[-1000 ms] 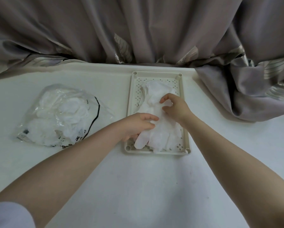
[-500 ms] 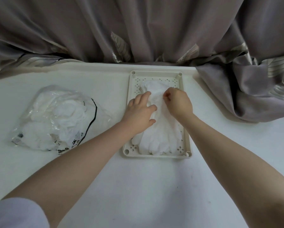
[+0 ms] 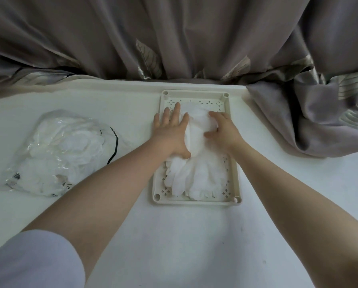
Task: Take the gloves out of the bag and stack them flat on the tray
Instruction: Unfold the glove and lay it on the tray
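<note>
The left hand [image 3: 171,132] lies flat with fingers straight and slightly spread, pressing the left side of the white gloves [image 3: 196,163], its fingertips reaching the far end of the tray [image 3: 194,201]. The right hand [image 3: 223,132] rests on the gloves' right side, fingers loosely spread and a little bent, thumb out toward the left hand — holding nothing. The gloves lie stacked in the tray, their fingers pointing toward the near rim, on the white table [image 3: 174,246]; the bag [image 3: 59,152], more gloves inside, sits well to the left, and a grey curtain [image 3: 174,38] hangs behind.
</note>
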